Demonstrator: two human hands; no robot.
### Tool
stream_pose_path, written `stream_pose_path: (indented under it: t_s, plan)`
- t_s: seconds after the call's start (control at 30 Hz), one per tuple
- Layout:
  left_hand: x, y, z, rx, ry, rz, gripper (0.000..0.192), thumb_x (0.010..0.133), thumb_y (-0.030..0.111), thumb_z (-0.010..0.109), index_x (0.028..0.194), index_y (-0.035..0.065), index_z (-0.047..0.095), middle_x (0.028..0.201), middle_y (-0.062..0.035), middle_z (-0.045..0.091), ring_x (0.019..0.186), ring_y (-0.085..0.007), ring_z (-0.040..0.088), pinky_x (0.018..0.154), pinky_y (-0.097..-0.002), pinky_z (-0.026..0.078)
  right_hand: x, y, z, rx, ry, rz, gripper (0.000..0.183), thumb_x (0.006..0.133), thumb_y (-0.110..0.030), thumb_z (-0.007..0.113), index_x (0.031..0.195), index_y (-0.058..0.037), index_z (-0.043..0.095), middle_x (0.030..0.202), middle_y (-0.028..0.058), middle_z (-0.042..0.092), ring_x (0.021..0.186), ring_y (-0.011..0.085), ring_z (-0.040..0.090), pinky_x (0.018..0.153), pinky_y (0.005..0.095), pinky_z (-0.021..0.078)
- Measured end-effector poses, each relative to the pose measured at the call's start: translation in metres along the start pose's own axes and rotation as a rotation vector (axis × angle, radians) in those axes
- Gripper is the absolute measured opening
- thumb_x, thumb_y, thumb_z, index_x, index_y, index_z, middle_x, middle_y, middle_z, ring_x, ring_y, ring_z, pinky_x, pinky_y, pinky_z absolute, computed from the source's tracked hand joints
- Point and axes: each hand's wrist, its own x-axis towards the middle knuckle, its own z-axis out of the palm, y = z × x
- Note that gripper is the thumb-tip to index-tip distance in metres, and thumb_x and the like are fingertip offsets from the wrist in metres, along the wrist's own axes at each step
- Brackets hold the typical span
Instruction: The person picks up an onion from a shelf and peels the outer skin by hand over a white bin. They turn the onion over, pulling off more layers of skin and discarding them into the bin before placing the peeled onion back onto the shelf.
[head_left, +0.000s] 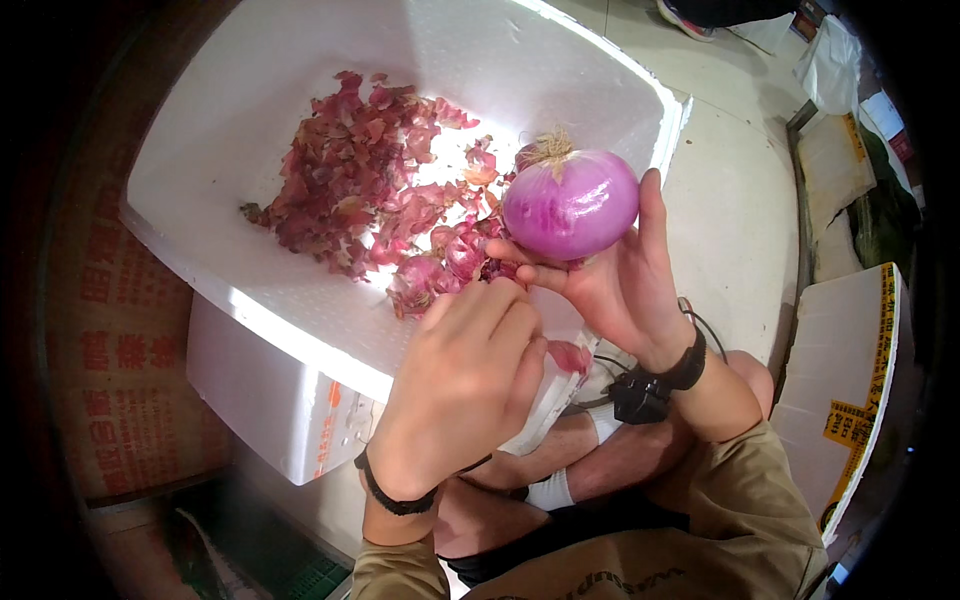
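A shiny purple-red onion (571, 204), its dry root tuft pointing up and away, rests in my right hand (626, 289). Thumb on one side and fingers beneath support it. My left hand (461, 371) is curled just below and to the left of the onion, back of the hand up. Its fingertips are mostly hidden, so whether they pinch a bit of skin cannot be told. Beyond both hands, a heap of dry onion skins (337, 180) lies in a white foam box (225, 90). Crumpled papery skins (427, 281) lie closest to the left hand.
Another white foam box (255, 382) stands beneath the skin-filled one. A brown printed carton (135, 360) is at the left, and a foam box with yellow tape (832, 390) at the right. A green plastic crate (307, 574) sits lower left. Someone's shoe (686, 21) shows at the top.
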Motion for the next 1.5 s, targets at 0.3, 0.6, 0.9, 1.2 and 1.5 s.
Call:
stream_pose_path:
  t_s: [0.3,0.6,0.9,1.2,1.5]
  plan:
    - [-0.001,-0.012,-0.003,0.164,0.154,-0.190,0.029,0.085,0.013,0.076,0.105,-0.0001,0.061,0.099,-0.0147,0.061,0.093,-0.0348,0.061,0.082,-0.0431,0.047,-0.005,0.002,0.007,-0.180,0.011,0.046,0.118,0.082,-0.093,0.026,0.154,0.0006,0.030,0.143,0.0280,0.053,0.128,0.0440,0.058,0.104,0.0498,0.0540]
    - [0.006,-0.022,-0.002,-0.055,0.360,-0.162,0.060,0.083,0.009,0.081,0.136,-0.0025,0.055,0.120,-0.0231,0.063,0.110,-0.0408,0.063,0.095,-0.0446,0.050,-0.004,0.014,0.000,-0.366,0.035,0.069,0.093,0.097,-0.079,0.029,0.152,-0.0037,0.033,0.139,0.0231,0.055,0.110,0.0329,0.070,0.087,0.0475,0.0629]
    - [0.001,-0.026,-0.007,-0.222,0.401,-0.242,0.052,0.086,0.007,0.077,0.134,-0.0009,0.057,0.122,-0.0195,0.063,0.109,-0.0343,0.065,0.093,-0.0403,0.051,-0.006,0.005,0.011,-0.336,-0.127,0.189,0.099,0.094,-0.084,0.013,0.156,-0.0088,0.030,0.133,0.0230,0.060,0.098,0.0378,0.072,0.083,0.0521,0.0627]
    - [0.005,-0.016,0.006,-0.520,0.273,-0.279,0.103,0.077,0.013,0.087,0.158,-0.0013,0.026,0.146,-0.0284,0.047,0.131,-0.0381,0.054,0.106,-0.0459,0.046,-0.011,0.000,-0.001,-0.252,-0.249,0.270,0.092,0.097,-0.077,0.006,0.159,-0.0104,0.020,0.124,0.0223,0.067,0.081,0.0443,0.073,0.076,0.0523,0.0622]
    - [-0.001,-0.021,0.005,-0.132,0.429,-0.175,0.090,0.067,0.008,0.090,0.147,0.0066,0.047,0.119,-0.0168,0.047,0.109,-0.0317,0.054,0.096,-0.0413,0.049,-0.021,0.029,0.004,-0.665,0.086,-0.123,0.043,0.107,-0.013,0.049,0.147,-0.0047,0.034,0.106,0.0081,0.057,0.084,0.0114,0.062,0.071,0.0260,0.0512]
